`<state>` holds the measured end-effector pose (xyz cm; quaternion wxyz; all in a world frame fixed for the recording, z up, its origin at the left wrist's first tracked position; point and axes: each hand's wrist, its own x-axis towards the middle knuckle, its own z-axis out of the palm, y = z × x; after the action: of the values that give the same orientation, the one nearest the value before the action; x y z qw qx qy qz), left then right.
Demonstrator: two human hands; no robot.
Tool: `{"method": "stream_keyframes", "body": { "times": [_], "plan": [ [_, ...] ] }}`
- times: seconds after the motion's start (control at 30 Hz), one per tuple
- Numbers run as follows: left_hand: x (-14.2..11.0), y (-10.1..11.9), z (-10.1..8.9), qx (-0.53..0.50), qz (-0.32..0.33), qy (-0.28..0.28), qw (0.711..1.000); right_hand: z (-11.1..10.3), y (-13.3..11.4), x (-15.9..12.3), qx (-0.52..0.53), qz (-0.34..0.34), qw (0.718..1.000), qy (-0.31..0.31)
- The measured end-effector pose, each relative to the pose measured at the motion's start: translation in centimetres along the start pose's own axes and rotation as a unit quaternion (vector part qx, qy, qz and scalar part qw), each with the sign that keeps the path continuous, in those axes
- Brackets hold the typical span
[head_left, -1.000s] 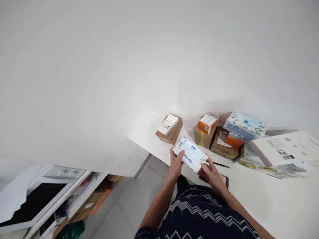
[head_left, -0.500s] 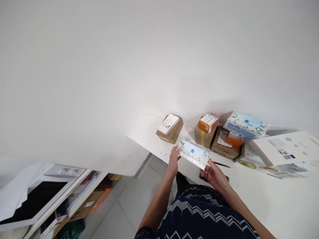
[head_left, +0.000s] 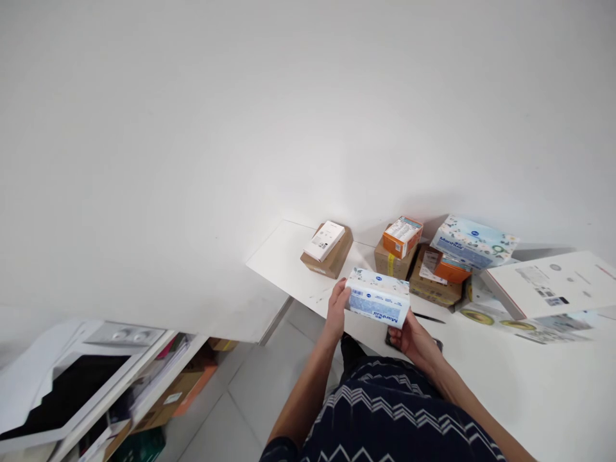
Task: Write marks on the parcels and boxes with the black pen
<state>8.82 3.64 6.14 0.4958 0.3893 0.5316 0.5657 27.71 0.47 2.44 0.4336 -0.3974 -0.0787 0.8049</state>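
Observation:
Between my two hands is a tissue pack (head_left: pixel 378 298), pale blue and white with floral print and upside-down "Manhua" lettering on the side towards me. My left hand (head_left: pixel 337 305) grips its left end. At the lower right corner, my right hand (head_left: pixel 409 335) is closed round the other end, its fingers partly beneath. The pack is held above the white table's front edge. Below my right hand lies a dark phone-like object (head_left: pixel 437 344), partly covered. A black pen (head_left: pixel 429 318) rests just beyond that hand.
A small white box (head_left: pixel 325 240) lies on a brown carton (head_left: pixel 337 260). Further right, an orange box (head_left: pixel 403 236) tops another carton (head_left: pixel 391 262). Beside them stand a second Manhua pack (head_left: pixel 476 240), another orange box (head_left: pixel 452 268) and a large white box (head_left: pixel 553 285). A cluttered shelf (head_left: pixel 158 372) is at lower left.
The tissue pack has been turned in my hands: its lettered side now faces me, where a plainer, shiny edge showed before. Both hands stay in nearly the same place.

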Motion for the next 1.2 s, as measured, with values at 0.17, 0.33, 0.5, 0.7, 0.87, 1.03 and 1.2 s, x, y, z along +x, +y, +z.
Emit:
{"method": "stream_keyframes", "body": {
  "times": [0.17, 0.33, 0.5, 0.7, 0.87, 1.03, 1.2],
  "plan": [
    [-0.3, -0.3, 0.2, -0.025, 0.033, -0.090, 0.995, 0.0, -0.3, 0.0, 0.036, 0.059, 0.997, -0.015],
    [-1.0, -0.6, 1.4, -0.032, 0.016, -0.078, 0.996, -0.3, 0.3, 0.2, 0.027, 0.081, 0.996, -0.027],
    [-0.6, -0.7, 2.0, -0.121, -0.068, 0.017, 0.990, -2.6, -0.2, 2.1, -0.324, -0.047, 0.945, 0.016],
    [0.2, -0.3, 1.0, -0.272, -0.202, 0.094, 0.936, -7.4, -3.1, 5.7, -0.644, -0.123, 0.735, 0.175],
    [0.4, 0.2, 0.3, -0.399, -0.277, 0.141, 0.863, -10.2, -2.5, 7.4, -0.760, -0.088, 0.601, 0.233],
    [0.3, -0.4, 0.0, -0.442, -0.309, 0.137, 0.831, -11.4, -1.5, 8.1, -0.798, -0.092, 0.548, 0.233],
    [0.4, -2.4, -0.5, -0.449, -0.314, 0.097, 0.831, -11.0, -2.3, 7.4, -0.770, -0.124, 0.579, 0.236]
  ]
}}
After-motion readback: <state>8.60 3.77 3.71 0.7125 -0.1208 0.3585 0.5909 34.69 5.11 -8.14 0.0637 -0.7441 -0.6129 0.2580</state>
